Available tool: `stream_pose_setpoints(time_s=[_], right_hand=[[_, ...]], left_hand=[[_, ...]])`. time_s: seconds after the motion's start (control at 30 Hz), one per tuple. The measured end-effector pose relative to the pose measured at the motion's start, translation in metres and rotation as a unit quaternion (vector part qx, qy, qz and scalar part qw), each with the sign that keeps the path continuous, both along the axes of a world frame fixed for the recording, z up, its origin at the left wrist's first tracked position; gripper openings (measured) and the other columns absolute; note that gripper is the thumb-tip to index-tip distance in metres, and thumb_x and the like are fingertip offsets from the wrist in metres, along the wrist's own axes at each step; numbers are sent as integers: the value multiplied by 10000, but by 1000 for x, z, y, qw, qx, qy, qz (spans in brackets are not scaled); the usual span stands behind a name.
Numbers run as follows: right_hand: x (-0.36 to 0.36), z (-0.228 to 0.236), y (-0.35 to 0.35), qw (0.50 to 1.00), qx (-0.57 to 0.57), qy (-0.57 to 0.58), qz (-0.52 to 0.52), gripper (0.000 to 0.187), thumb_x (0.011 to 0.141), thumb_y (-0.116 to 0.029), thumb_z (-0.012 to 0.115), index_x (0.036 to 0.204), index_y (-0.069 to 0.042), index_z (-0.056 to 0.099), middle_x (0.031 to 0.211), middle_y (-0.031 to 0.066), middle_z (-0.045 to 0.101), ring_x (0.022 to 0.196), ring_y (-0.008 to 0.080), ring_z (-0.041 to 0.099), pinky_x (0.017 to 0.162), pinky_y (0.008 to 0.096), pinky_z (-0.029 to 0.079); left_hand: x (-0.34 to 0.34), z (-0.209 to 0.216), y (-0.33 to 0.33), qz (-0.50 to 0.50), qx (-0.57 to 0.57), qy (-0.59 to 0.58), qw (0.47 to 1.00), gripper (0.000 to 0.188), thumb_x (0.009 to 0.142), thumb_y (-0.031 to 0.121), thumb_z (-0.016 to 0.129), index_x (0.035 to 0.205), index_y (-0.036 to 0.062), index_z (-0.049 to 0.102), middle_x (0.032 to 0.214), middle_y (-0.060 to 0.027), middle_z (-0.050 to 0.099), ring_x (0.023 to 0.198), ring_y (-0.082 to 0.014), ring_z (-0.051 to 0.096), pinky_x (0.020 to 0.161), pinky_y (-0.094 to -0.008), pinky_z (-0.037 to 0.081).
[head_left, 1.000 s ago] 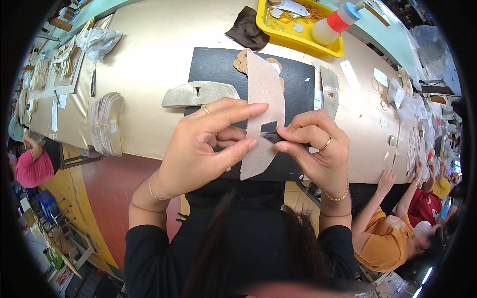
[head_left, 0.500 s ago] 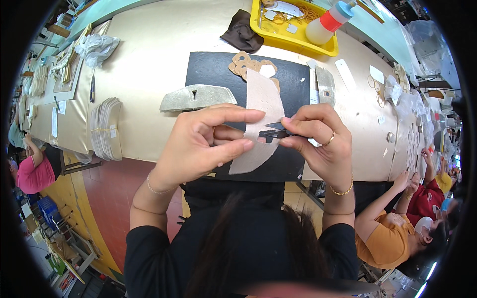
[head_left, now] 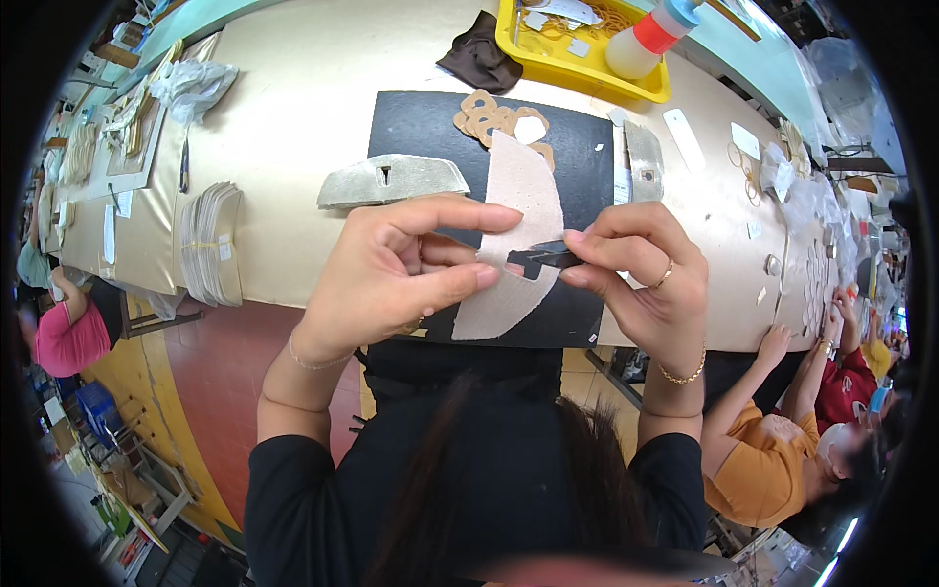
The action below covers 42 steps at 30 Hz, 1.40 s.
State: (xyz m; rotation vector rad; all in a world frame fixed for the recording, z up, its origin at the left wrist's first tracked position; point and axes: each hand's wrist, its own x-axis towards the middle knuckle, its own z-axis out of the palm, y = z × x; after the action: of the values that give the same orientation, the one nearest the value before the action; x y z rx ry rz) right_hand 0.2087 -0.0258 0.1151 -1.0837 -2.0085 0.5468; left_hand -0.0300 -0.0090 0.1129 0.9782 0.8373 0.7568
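A beige half-moon panel (head_left: 528,201), perhaps leather or lining, stands raised over the black mat (head_left: 411,127). My left hand (head_left: 401,259) pinches its straight edge between thumb and fingers. Through the panel, near my left thumb, is a small rectangular opening. My right hand (head_left: 636,269) closes on a small black pointed tool (head_left: 553,256), which looks like tweezers; its tip lies at that opening. Brown ring-shaped pieces (head_left: 479,119) are heaped on the mat behind the panel. A grey-beige curved piece with a slot (head_left: 391,179) rests left of the panel.
Behind the mat are a yellow tray (head_left: 587,78), a bottle with a red band (head_left: 636,49) and a dark brown cloth-like piece (head_left: 479,54). A banded stack of curved panels (head_left: 208,245) stands at left. Co-workers (head_left: 773,460) sit at the right.
The tool's spread prongs have come together at the opening, and my right hand has shifted slightly right. My left hand keeps its pinch on the panel.
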Motion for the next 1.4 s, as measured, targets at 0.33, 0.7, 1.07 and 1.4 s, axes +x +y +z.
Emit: stream_pose_setpoints(time_s=[0.33, 0.7, 1.07, 1.4], right_hand=[[-1, -3, 0, 1000, 8, -14, 4, 260, 680, -52, 844, 915, -50, 732, 870, 45, 641, 739, 163, 619, 623, 275, 491], [0, -3, 0, 1000, 3, -9, 14, 271, 679, -37, 840, 927, -53, 733, 873, 50, 640, 729, 160, 633, 618, 266, 504], [1, 1, 0, 999, 5, -26, 27, 290, 662, 1, 841, 929, -50, 739, 864, 50, 641, 712, 154, 635, 603, 264, 507], [3, 3, 1, 998, 22, -48, 33, 284, 661, -1, 841, 921, -58, 741, 849, 51, 642, 711, 161, 636, 601, 265, 505]], left_hand=[[-3, -11, -4, -12, 51, -15, 998, 354, 882, -50, 670, 1233, -27, 635, 1179, -96, 634, 1015, -189, 704, 629, -170, 516], [-1, -8, -5, -30, 46, -6, 998, 346, 883, -44, 675, 1226, -23, 637, 1156, -70, 614, 1004, -171, 704, 548, -155, 474], [0, -7, -4, -37, 33, -14, 999, 362, 878, -53, 678, 1236, -14, 638, 1155, -62, 610, 977, -150, 704, 533, -155, 460], [-1, -6, -4, -43, 34, -9, 998, 356, 881, -54, 675, 1233, -17, 637, 1172, -59, 603, 980, -155, 706, 522, -156, 449]])
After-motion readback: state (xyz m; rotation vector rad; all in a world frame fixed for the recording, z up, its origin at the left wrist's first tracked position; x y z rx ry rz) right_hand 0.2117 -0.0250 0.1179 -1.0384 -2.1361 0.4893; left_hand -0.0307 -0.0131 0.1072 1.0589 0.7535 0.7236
